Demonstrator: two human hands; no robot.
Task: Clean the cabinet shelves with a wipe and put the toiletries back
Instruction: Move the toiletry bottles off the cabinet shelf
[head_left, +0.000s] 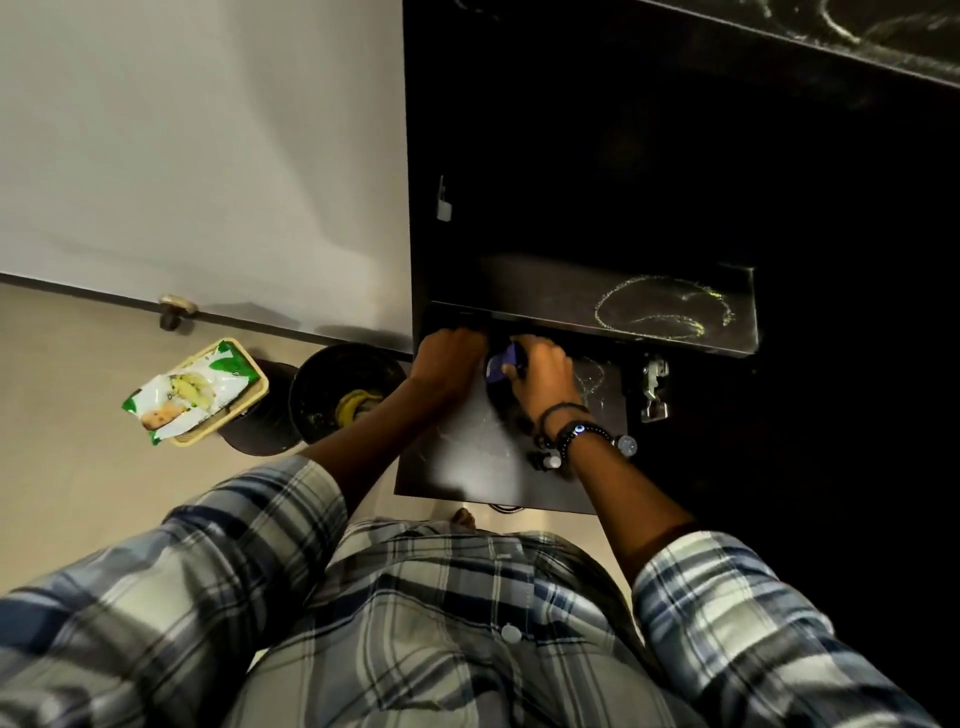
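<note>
Evidently, the cabinet job is judged about midway: toiletries are being handled at the lower shelf.
A purple-blue toiletry (503, 364) is gripped by the right hand (543, 375); whether the left hand (448, 358) holds anything cannot be told. Pale smears remain on the upper shelf (660, 312), small bottles (550, 460) are on the lower shelf (467, 462), and the wipe pack (192, 389) lies in a basket (260, 387) on the floor.
</note>
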